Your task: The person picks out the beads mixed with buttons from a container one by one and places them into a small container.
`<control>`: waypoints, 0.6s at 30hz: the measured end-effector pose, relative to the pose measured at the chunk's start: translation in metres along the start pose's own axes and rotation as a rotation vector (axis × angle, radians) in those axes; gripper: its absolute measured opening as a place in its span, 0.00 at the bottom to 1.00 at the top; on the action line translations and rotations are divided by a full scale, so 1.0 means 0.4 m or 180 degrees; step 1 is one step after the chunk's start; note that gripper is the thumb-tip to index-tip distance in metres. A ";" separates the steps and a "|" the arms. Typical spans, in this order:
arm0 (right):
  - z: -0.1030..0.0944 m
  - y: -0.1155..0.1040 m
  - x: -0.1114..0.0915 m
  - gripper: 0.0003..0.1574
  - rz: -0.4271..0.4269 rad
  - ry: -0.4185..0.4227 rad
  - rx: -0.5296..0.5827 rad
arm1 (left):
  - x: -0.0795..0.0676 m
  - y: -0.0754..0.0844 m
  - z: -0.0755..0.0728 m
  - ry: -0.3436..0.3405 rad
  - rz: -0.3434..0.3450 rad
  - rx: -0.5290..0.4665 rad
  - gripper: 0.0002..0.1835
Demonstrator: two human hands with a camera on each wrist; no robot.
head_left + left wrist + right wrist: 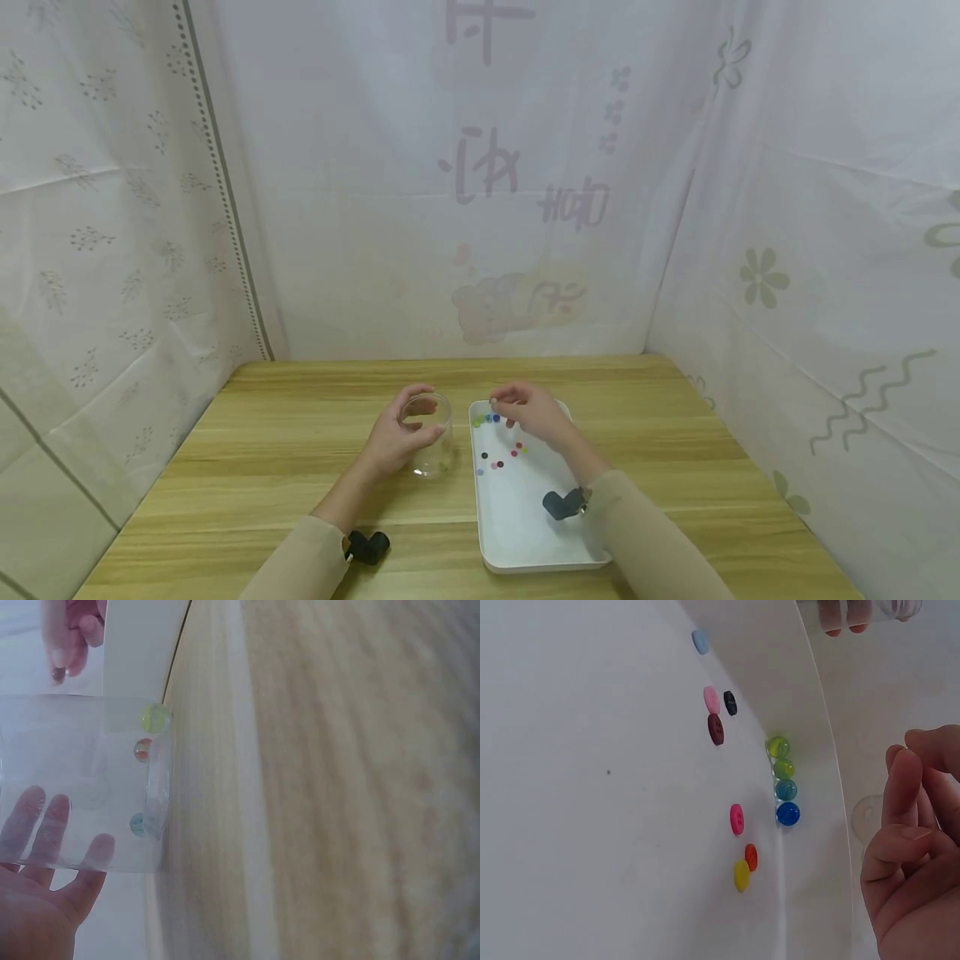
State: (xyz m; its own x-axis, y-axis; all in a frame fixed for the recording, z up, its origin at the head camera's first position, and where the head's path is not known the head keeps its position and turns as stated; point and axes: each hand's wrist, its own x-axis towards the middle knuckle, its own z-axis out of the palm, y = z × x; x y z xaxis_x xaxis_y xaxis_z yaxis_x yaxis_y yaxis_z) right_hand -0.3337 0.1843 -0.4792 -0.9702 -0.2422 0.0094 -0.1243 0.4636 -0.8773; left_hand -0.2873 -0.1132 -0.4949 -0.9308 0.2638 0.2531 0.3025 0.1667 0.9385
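- Because three marbles (155, 718) lay inside the clear cup (435, 457) and a row of four (784, 769) lined the wall of the white tray (525, 517), I judged the step in hand to be piece-by-piece transfer into the cup.
- By my reading, the next move called for bringing the right hand (527, 410) over the cup's mouth, then releasing.
- Right hand: fingertips together near the tray's far end, pinching a small round piece (58, 673); I could not confirm its type.
- Left hand (399, 437): thumb and fingers parted around the cup, gripping its wall beside the tray.
- Buttons (737, 819) lay loose in the tray.
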 end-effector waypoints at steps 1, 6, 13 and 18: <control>-0.002 -0.004 -0.002 0.15 -0.0006 0.0013 0.0015 | 0.000 0.001 0.000 -0.0001 -0.0004 -0.0005 0.35; -0.012 -0.015 -0.005 0.16 -0.0046 0.0062 0.0117 | 0.001 0.002 0.001 -0.0004 -0.0002 0.0001 0.36; -0.023 -0.037 -0.012 0.17 -0.0038 0.0033 0.0237 | 0.002 -0.001 0.001 -0.0020 0.0012 -0.0004 0.34; -0.027 -0.053 -0.011 0.16 -0.0086 0.0040 0.0272 | 0.002 0.002 0.003 -0.0017 0.0029 -0.0017 0.34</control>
State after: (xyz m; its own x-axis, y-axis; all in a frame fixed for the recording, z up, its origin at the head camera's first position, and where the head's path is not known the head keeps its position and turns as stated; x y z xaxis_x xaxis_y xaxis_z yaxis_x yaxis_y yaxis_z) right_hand -0.3291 0.1848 -0.4554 -0.9693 -0.2427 0.0392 -0.1328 0.3826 -0.9143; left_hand -0.2875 -0.1118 -0.4941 -0.9268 0.2704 0.2606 0.3100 0.1592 0.9373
